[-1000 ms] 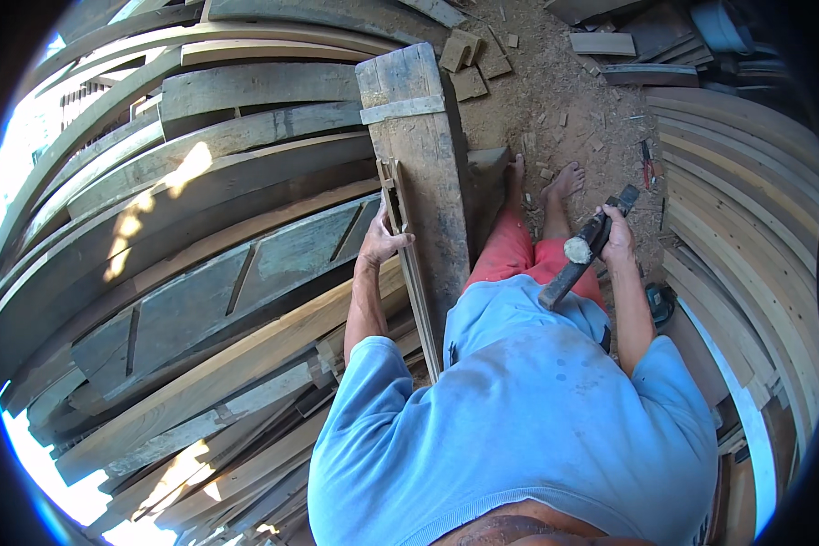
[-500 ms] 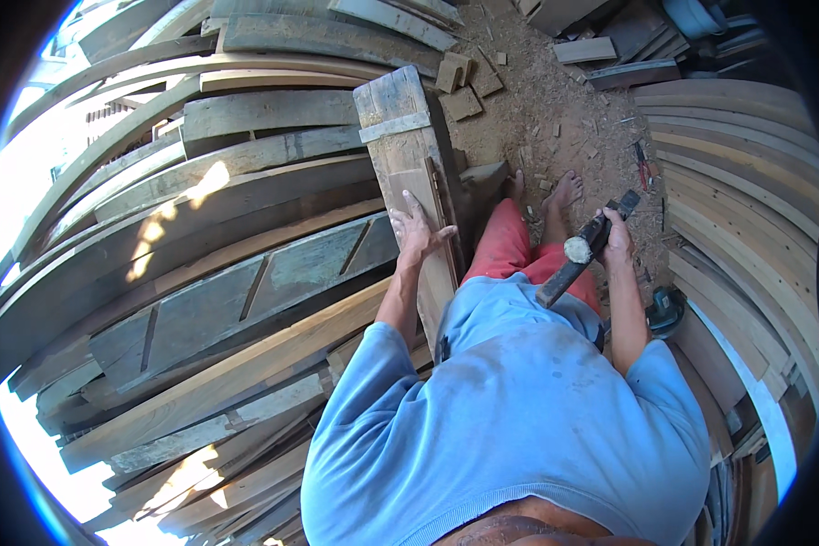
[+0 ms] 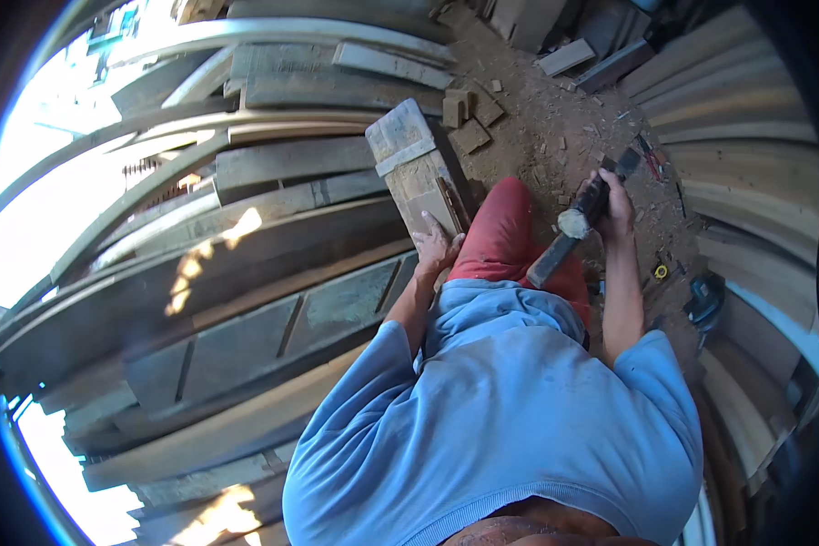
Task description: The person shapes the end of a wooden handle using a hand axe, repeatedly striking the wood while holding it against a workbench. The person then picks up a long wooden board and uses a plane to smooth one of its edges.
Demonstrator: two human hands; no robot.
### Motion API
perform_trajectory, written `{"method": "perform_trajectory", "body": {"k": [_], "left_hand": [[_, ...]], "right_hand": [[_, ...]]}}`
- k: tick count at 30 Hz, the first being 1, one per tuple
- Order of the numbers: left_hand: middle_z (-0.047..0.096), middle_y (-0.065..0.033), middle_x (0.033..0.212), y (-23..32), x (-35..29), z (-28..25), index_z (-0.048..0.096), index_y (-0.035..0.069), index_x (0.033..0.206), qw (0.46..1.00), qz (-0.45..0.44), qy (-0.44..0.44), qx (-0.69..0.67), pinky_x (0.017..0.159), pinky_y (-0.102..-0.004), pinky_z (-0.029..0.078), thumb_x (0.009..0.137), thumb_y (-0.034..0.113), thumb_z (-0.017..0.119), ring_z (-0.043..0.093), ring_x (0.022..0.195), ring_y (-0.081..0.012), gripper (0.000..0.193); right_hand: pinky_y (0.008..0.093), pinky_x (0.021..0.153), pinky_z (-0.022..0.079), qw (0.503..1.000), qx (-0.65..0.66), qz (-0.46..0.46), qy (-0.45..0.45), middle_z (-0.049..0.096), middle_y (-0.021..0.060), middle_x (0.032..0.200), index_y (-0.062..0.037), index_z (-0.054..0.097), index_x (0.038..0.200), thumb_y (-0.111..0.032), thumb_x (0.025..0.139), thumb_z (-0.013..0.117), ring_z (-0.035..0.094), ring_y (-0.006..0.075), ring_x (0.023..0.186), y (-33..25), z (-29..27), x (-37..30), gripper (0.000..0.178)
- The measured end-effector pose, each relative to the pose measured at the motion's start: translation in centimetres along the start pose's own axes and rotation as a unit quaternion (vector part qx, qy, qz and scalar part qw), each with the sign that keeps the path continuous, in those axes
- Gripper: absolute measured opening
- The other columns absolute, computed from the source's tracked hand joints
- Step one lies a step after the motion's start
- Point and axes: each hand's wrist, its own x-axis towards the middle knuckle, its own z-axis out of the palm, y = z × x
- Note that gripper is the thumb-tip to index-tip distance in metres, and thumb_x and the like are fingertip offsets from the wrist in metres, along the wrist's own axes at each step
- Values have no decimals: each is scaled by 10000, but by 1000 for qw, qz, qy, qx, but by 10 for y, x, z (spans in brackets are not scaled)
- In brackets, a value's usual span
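Note:
My left hand lies on a pale wooden board, fingers spread and stretched out, gripping nothing. That board rests along a worn bench plank, which has a crosspiece near its far end. A narrow brown strip lies along the board's right side. My right hand is closed around a long, dark, bar-shaped tool with a pale round face on its side; its exact kind is unclear. The tool slants over my right thigh, and my fingers hide its middle.
Stacked planks fill the left side, and more long boards line the right. Small wood blocks lie beyond the bench. A green power tool, a yellow tape measure and red-handled pliers lie on the chip-strewn floor.
My left hand has slid nearer my body along the board. My legs have shifted, and my feet no longer show. The view has turned slightly; the tool stays in my right hand.

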Motion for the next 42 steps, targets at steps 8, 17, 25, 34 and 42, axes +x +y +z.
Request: {"method": "perform_trajectory", "body": {"k": [8, 17, 25, 34, 42], "left_hand": [[143, -467, 1537, 9, -10, -12, -119, -111, 1533, 999, 30, -21, -2, 1159, -624, 274, 901, 585, 582, 202, 1359, -711, 1172], [361, -287, 1518, 61, -90, -95, 399, 23, 1487, 741, 589, 222, -233, 1196, -608, 211, 704, 103, 764, 254, 1456, -524, 868], [652, -188, 1153, 102, -142, -173, 605, 58, 1019, 562, 765, 107, -294, 1128, -498, 385, 675, 42, 773, 624, 1181, -399, 383], [607, 5, 763, 89, -64, -191, 566, 66, 963, 687, 489, 118, -525, 603, -230, 482, 870, 28, 717, 585, 653, -78, 181], [565, 5, 847, 94, 1, -172, 518, 65, 1005, 700, 460, 114, -534, 681, -242, 465, 838, 67, 767, 559, 770, -80, 300]], "right_hand": [[362, 640, 588, 999, 0, -40, 1, 687, 35, 872, -90, 589, 1017, -174, 927, 701, 664, 147, 687, 71, 46, -63, 167], [315, 674, 565, 983, -158, -88, -25, 679, 66, 884, -37, 609, 1041, -207, 909, 695, 648, 165, 717, 138, 76, -94, 232], [290, 639, 540, 788, -442, -415, -110, 688, 65, 850, -5, 681, 982, -331, 910, 712, 664, 123, 740, 159, 151, -125, 336], [299, 681, 517, 756, -452, -457, -124, 679, 45, 781, -27, 668, 889, -274, 928, 744, 635, 119, 716, 189, 139, -176, 261], [357, 857, 509, 827, -401, -269, -287, 677, 72, 931, -79, 609, 953, -196, 939, 723, 654, 172, 911, 166, 126, -189, 164]]}}
